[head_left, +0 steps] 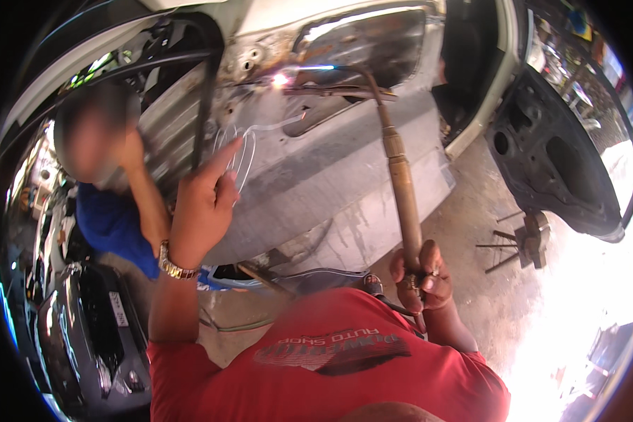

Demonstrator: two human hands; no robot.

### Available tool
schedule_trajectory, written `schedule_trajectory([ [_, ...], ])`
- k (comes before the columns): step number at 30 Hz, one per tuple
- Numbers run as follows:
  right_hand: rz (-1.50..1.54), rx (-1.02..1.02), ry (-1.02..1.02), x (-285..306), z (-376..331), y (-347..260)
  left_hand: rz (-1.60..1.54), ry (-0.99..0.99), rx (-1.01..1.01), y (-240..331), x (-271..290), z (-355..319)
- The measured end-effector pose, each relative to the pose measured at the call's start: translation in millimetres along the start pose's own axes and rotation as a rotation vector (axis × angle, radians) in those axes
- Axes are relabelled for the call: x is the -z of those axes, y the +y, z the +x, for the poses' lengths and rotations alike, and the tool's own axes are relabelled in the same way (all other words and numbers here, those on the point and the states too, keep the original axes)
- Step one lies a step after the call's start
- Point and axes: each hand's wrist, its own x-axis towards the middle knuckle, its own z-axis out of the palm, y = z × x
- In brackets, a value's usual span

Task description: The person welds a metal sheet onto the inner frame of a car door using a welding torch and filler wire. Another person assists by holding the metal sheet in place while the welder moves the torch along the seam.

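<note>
My right hand [427, 276] is wrapped round the lower end of a brass-coloured gas welding torch [401, 186]. Its thin bent neck reaches up and left, and a blue flame [316, 67] runs from the tip to a bright glowing spot [280, 80] on a bare grey car door panel [309, 183]. My left hand [205, 204], with a metal watch at the wrist, holds a loosely coiled filler wire [245, 165], its index finger stretched along it. The wire's orange-tipped free end lies just below the glow. The pinch itself is partly hidden by the fingers.
Close to my left arm another person in blue [112, 221] crouches, one hand raised to the head. A black car part [84, 330] is at lower left. On the right are a dark door trim panel [559, 151] and a metal stand [527, 240]. Hoses [235, 327] lie below.
</note>
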Motion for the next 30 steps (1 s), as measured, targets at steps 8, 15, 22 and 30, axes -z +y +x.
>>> schedule_trajectory([
  [8, 0.162, 0.001, -0.058, 10, 14, 14, -0.001, 0.300, -0.206, 5, 11, 5],
  [15, 0.288, -0.020, -0.079, 20, 18, 35, 0.138, 0.413, -0.144, 6, -13, 5],
  [22, 0.280, -0.033, -0.109, 23, 25, 39, 0.264, 0.504, -0.152, 7, -27, 8],
  [30, 0.264, -0.057, -0.082, 23, 27, 43, 0.235, 0.421, -0.163, 12, -26, 19],
])
